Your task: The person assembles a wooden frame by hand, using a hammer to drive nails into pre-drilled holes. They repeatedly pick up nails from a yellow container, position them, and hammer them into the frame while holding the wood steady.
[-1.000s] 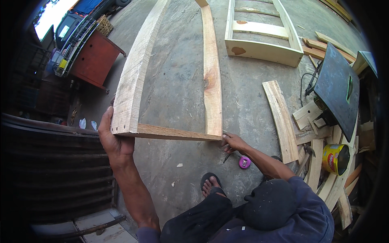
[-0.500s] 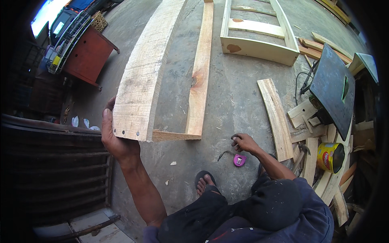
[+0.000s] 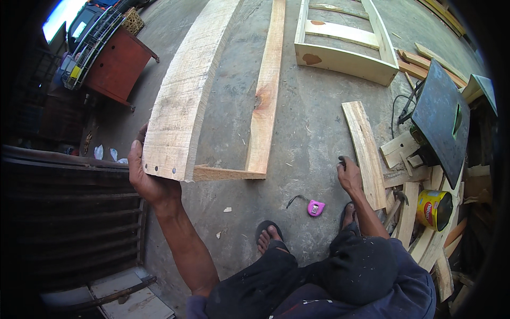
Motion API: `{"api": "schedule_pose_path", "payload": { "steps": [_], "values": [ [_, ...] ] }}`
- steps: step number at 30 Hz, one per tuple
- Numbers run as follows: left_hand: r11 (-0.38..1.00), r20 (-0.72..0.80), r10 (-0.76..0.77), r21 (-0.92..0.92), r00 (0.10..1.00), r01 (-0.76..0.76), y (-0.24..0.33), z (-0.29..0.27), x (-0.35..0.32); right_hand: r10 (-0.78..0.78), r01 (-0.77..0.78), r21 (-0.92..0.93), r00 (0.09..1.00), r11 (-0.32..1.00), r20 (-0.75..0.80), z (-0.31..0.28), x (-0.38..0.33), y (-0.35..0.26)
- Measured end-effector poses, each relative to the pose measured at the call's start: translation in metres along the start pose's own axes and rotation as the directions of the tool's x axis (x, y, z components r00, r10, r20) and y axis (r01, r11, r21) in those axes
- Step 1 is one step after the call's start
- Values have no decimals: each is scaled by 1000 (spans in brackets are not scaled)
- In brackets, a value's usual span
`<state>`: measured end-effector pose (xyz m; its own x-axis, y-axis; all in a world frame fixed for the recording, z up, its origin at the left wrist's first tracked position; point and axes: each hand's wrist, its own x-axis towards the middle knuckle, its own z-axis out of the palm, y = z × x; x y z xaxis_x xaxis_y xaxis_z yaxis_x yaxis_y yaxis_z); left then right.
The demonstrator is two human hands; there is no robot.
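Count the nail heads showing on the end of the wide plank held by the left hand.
3: nail heads in a short row along the wide plank bottom end, just right of the left hand. More may be hidden.

Only packaging here: a yellow can (image 3: 434, 208) with a red label (image 3: 428, 207), lying among wood scraps, lower right.

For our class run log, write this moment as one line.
left hand: grips corner of pale nailed wooden frame | right hand: beside loose wooden plank | pink tape measure: on floor
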<state>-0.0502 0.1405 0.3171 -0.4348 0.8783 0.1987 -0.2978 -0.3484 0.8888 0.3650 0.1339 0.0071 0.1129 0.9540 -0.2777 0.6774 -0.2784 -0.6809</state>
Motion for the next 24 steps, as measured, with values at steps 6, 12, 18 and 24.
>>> {"api": "schedule_pose_path", "payload": {
  "steps": [6, 12, 18, 24],
  "values": [
    [999, 23, 33, -36, 999, -32, -4, 23, -17, 244, -272, -513, 962, 814, -123, -57, 14, 46],
    [997, 65, -52, -52, 997, 55, -2, 60, -41, 192, -192, -23, 981, 981, 8, -82, 13, 26],
    [981, 36, -166, -93, 985, 169, -11, 105, -75, -202, 74, 607, 969, 792, 146, -81, 28, -62],
    [958, 266, -274, -8, 924, 287, -13, 134, -93, -488, 258, 609, 837, 750, 246, -41, 88, -148]
  ]
}}
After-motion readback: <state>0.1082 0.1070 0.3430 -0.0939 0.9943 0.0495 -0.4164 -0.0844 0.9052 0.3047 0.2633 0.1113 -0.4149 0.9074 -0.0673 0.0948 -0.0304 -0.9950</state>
